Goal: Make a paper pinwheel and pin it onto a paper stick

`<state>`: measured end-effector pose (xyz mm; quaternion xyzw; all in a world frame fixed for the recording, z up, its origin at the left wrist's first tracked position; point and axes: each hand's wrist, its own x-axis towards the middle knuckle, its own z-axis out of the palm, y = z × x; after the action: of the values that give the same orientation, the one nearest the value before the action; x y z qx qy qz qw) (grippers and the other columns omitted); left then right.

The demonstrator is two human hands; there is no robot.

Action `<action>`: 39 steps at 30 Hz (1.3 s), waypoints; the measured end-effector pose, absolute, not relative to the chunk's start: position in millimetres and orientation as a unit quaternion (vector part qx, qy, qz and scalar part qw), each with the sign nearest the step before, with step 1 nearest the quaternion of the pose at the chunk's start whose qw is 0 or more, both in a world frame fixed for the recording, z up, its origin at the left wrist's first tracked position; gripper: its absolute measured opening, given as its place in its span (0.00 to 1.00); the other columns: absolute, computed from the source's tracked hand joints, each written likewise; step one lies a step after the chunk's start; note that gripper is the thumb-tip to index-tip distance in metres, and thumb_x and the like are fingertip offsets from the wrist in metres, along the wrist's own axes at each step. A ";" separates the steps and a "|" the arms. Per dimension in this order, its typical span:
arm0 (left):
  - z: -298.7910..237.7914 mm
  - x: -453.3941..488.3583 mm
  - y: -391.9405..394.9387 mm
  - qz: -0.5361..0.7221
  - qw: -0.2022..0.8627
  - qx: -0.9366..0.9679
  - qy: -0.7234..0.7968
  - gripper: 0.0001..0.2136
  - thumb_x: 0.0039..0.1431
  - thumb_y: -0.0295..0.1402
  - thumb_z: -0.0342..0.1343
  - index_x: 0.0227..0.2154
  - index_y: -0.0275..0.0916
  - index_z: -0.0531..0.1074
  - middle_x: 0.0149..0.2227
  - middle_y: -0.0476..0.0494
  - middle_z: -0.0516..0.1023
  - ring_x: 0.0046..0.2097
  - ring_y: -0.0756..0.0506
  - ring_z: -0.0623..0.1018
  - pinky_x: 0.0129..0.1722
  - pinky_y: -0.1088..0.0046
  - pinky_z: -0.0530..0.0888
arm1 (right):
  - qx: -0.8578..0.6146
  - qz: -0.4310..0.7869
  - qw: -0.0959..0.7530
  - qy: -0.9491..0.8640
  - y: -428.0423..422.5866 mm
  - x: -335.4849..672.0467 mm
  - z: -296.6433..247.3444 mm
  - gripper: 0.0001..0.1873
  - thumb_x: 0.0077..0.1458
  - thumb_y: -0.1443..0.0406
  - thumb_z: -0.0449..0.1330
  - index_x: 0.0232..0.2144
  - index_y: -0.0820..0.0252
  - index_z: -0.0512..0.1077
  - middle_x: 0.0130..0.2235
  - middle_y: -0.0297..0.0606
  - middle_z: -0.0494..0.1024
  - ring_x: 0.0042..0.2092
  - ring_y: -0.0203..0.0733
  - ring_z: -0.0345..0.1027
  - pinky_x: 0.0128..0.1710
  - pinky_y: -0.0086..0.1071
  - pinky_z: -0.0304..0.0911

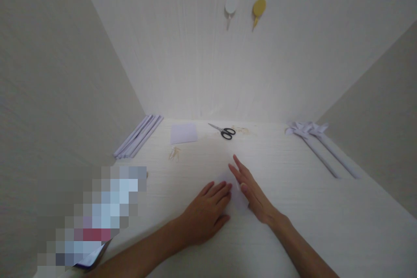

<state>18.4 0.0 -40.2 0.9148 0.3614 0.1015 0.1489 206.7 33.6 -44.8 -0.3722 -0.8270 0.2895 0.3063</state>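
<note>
My left hand (pixel 208 213) lies palm down on the white tabletop, its fingers stretched forward and the thumb apart. Beside it, my right hand (pixel 253 193) stands on its edge with the fingers extended, holding nothing. A pale sheet of paper (pixel 239 197) shows faintly between and under the hands; its outline is hard to make out. Scissors with black handles (pixel 224 131) lie beyond the hands, blades pointing left. To their left is a small white paper square (pixel 184 133), with several thin tan sticks (pixel 174 153) in front of it.
Rolled paper tubes (pixel 139 137) lie at the left wall. Two longer paper rolls with folded paper ends (pixel 321 150) rest at the right. A phone (pixel 91 256), mostly pixelated, is at lower left. White (pixel 231 5) and yellow hooks (pixel 259 8) hang on the back wall.
</note>
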 end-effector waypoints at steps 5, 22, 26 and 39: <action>-40.6 18.2 -0.6 0.116 0.155 0.913 0.359 0.17 0.56 0.35 0.44 0.47 0.35 0.61 0.53 0.38 0.64 0.59 0.43 0.54 0.57 0.60 0.50 | -0.393 0.283 0.303 -0.821 36.6 204.3 -47.3 0.23 0.57 0.62 0.45 0.56 0.50 0.52 0.62 0.33 0.35 0.62 0.42 0.32 0.58 0.43 0.37; -47.9 15.4 2.0 0.187 0.218 0.851 0.441 0.29 0.48 0.44 0.51 0.51 0.34 0.55 0.60 0.28 0.45 0.61 0.35 0.43 0.55 0.51 0.50 | -0.459 0.359 0.462 -0.669 50.3 207.9 -51.4 0.19 0.43 0.65 0.60 0.12 0.59 0.55 0.40 0.44 0.69 0.41 0.43 0.63 0.36 0.32 0.58; -49.3 15.5 6.6 0.300 0.317 0.751 0.496 0.25 0.44 0.40 0.56 0.44 0.35 0.59 0.60 0.29 0.43 0.59 0.38 0.51 0.54 0.58 0.56 | -0.474 0.337 0.484 -0.653 42.7 198.6 -49.1 0.19 0.43 0.64 0.60 0.11 0.60 0.55 0.39 0.43 0.67 0.37 0.41 0.63 0.32 0.31 0.56; -44.1 19.2 19.2 0.468 0.489 0.529 0.512 0.08 0.38 0.31 0.60 0.16 0.36 0.66 0.40 0.42 0.69 0.41 0.46 0.70 0.38 0.73 0.65 | -0.469 0.387 0.501 -0.615 37.8 188.0 -47.9 0.14 0.40 0.60 0.61 0.14 0.61 0.62 0.42 0.42 0.65 0.30 0.36 0.61 0.21 0.26 0.56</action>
<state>19.2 19.2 -44.1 0.5287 0.5119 0.4685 0.4888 188.0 37.8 -47.9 -0.4690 -0.6154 0.3873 0.5014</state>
